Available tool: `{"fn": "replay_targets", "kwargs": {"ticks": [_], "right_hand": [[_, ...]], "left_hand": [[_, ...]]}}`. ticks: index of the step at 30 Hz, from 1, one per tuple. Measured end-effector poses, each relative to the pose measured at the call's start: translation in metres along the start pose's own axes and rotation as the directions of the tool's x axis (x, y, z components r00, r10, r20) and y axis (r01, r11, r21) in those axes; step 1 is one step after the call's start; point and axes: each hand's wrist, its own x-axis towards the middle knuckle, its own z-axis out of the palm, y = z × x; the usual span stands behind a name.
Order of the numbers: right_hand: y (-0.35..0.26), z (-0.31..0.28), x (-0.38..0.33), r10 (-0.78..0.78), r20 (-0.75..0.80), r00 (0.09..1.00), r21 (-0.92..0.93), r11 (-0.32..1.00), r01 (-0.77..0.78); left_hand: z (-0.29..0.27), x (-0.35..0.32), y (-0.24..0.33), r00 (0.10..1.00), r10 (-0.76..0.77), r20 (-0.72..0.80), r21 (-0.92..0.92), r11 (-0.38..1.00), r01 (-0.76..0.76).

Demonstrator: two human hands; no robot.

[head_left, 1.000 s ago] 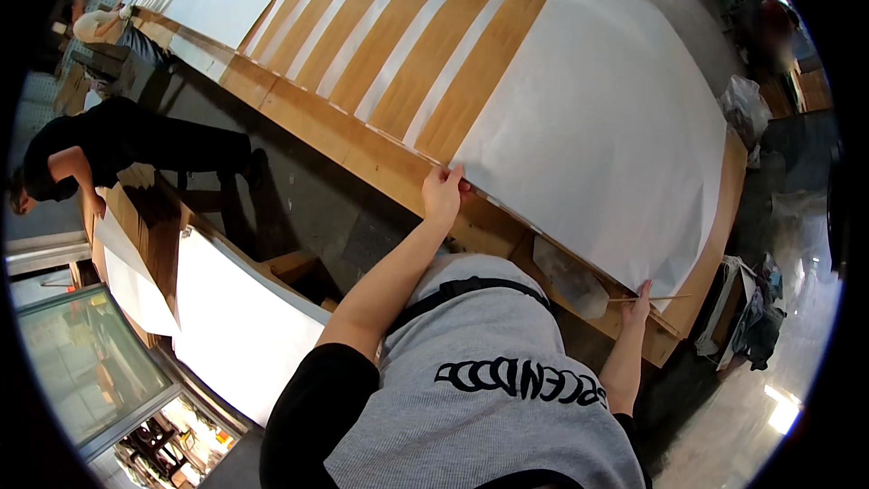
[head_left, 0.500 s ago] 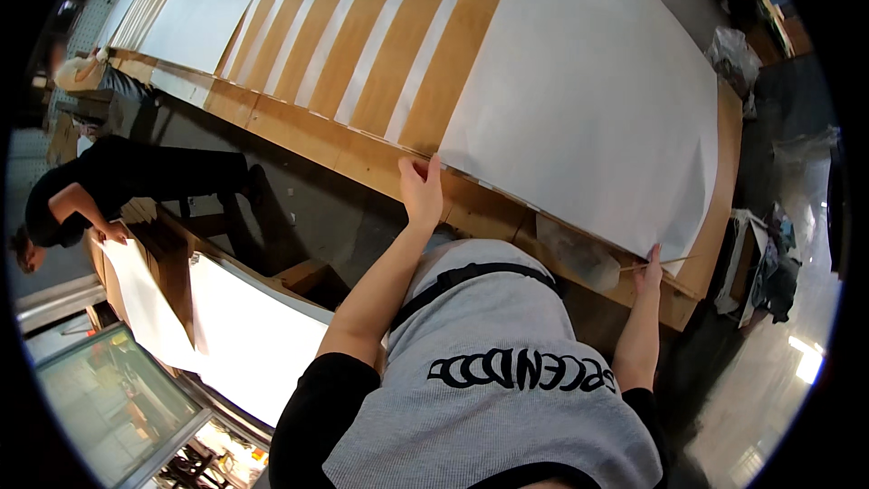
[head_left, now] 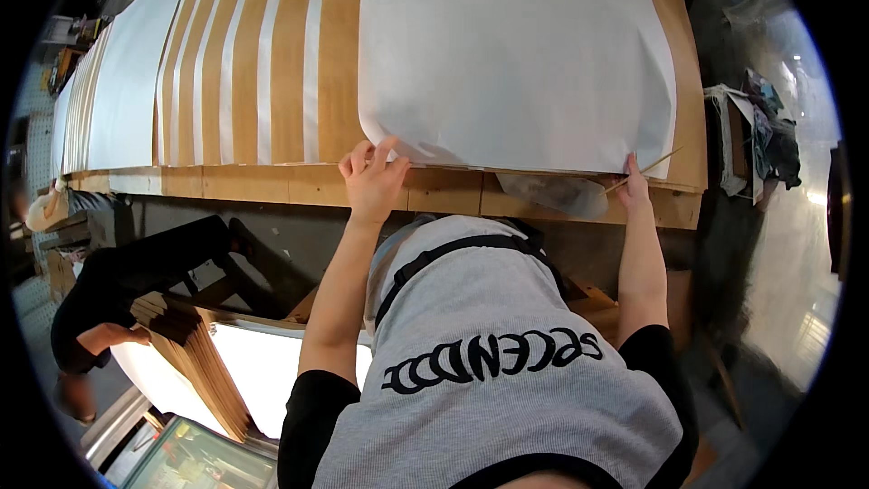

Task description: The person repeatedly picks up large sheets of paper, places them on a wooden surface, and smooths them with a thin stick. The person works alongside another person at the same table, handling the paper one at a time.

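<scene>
A large white sheet (head_left: 516, 54) lies on the long table, smooth over most of its area. Its near left corner curls up slightly where the bent fingers of my left hand (head_left: 373, 183) grip it. At the near right corner, my right hand (head_left: 635, 188) is closed around a thin wooden stick (head_left: 665, 158), with fingertips against the sheet's edge. The stick slants across that corner. Left of the sheet, narrow white strips (head_left: 264, 63) alternate with bare brown board (head_left: 339, 63).
The table's wooden edge (head_left: 444, 192) runs in front of me, with clear plastic film (head_left: 552, 195) hanging there. Behind me on the left, a person in black (head_left: 136, 263) bends over stacked brown boards (head_left: 204, 367). Another person (head_left: 50, 208) is at the table's far left end. Piled items (head_left: 760, 136) stand right.
My view has turned, so the table edge now runs nearly level. My left hand has come to the sheet's near left corner, which now curls up. The right hand still has the stick.
</scene>
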Motion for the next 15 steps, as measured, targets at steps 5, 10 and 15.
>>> {"fn": "replay_targets", "kwargs": {"ticks": [5,10,15], "right_hand": [[0.002,0.001,-0.004,-0.026,0.098,0.995,0.031,0.999,0.023],[0.001,0.010,-0.013,-0.060,0.115,0.992,0.077,0.996,0.052],[0.008,-0.006,0.006,-0.038,0.073,0.997,0.079,0.996,0.032]], "left_hand": [[-0.011,0.012,-0.008,0.996,0.086,0.032,-0.001,0.996,-0.086],[-0.004,0.006,-0.023,0.997,0.060,0.050,-0.157,0.986,-0.051],[0.003,0.006,-0.023,0.999,0.049,0.003,-0.210,0.977,-0.048]]}}
